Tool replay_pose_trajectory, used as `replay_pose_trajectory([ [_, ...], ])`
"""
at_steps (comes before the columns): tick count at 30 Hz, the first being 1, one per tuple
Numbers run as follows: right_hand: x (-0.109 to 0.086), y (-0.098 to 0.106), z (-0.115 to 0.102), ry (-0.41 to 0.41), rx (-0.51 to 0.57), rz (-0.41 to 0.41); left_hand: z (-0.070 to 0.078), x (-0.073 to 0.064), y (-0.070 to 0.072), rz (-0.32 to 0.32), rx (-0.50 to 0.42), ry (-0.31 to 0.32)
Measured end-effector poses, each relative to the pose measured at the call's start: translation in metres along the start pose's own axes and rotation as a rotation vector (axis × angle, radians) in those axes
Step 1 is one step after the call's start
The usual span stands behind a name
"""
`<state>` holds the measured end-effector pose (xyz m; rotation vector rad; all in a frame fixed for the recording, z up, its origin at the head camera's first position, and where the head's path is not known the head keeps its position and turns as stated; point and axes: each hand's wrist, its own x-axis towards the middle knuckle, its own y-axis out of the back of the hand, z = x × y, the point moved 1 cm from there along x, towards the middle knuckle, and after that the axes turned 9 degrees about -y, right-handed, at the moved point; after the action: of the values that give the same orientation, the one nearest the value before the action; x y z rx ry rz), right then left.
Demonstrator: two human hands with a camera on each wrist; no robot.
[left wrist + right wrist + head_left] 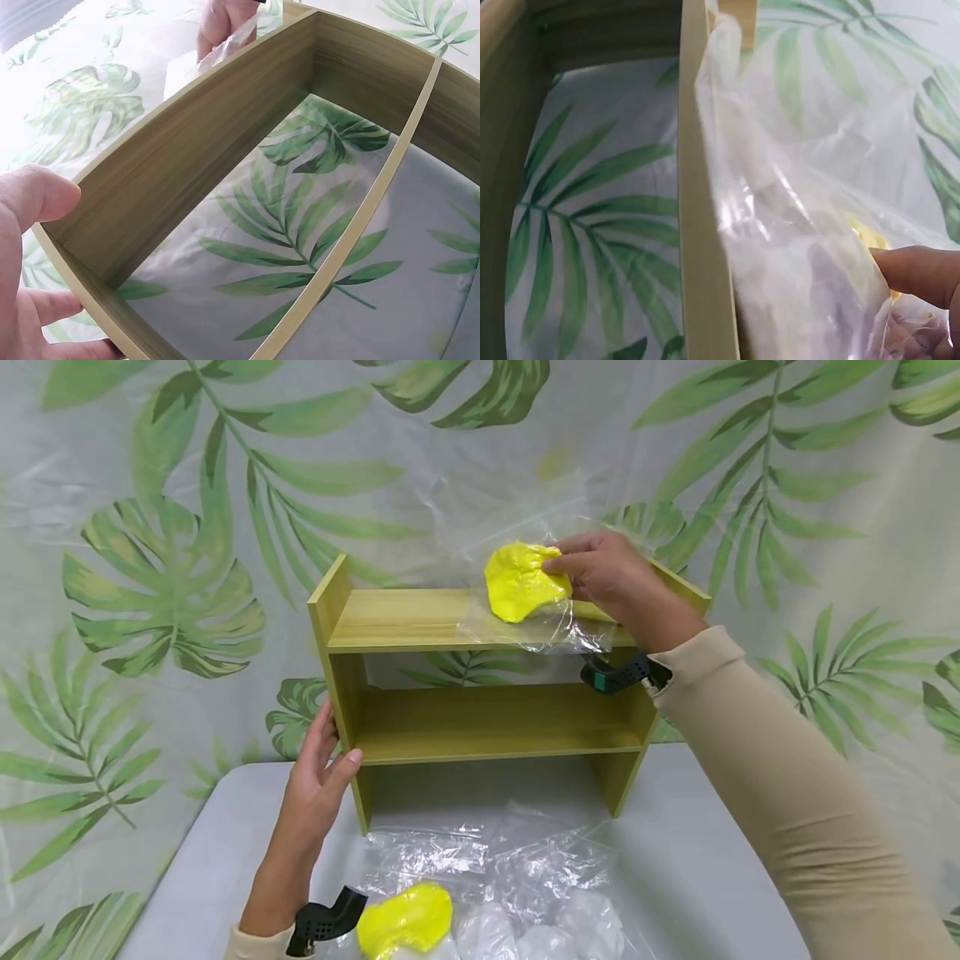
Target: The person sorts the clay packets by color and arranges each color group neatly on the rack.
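The right hand [611, 575] pinches one bagged yellow lump [521, 583] at the top board [405, 614] of one wooden shelf [495, 718]; the left hand [318, 789] grips its left side. On the surface [697, 868]: one second yellow lump [408, 917], at least three white lumps [592, 920], bagged.

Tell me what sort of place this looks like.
Probably a makeshift indoor work corner; the wider room isn't shown. A pale table stands before a leaf-print sheet, with a small wooden shelf on it.
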<state>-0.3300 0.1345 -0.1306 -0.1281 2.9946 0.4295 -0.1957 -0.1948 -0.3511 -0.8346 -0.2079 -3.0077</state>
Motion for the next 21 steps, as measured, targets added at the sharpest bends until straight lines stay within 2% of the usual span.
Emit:
replay_pose_trajectory([
  [6,0.006,0.001,0.001,-0.041,-0.048,0.063,0.0,0.0,-0.001,0.008,0.01,0.002],
  [14,0.017,-0.001,0.004,-0.064,-0.238,0.119,0.001,-0.002,-0.001,0.013,-0.001,-0.007],
  [21,0.019,-0.002,0.005,-0.063,-0.339,0.197,0.003,-0.002,-0.002,0.015,-0.005,-0.017],
])
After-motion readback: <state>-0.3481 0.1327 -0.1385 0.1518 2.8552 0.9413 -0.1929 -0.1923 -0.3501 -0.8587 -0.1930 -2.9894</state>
